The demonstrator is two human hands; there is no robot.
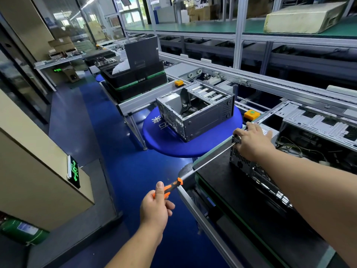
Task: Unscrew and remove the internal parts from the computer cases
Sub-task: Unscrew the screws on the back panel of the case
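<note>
1. Computer case (251, 167), open, dark rear panel facing the viewer, lying on a black mat (222, 182); taken here as the landmark.
2. Right hand (253, 141): rests on the top rear corner of the case, fingers curled over its edge and gripping it.
3. Left hand (156, 206): well in front of the case, out over the blue floor (119, 171); fingers wrapped around the screwdriver handle, thumb laid along it.
4. Screwdriver (204, 164): orange and black handle, long steel shaft running up to the rear corner of the case just under the right hand; tip contact too small to tell.
5. Second case (195, 110): emptied, beyond the landmark case, sitting on a round blue stool (170, 140).
6. Stacked black trays (135, 80): farther back still, past the stool, on the conveyor bench.
</note>
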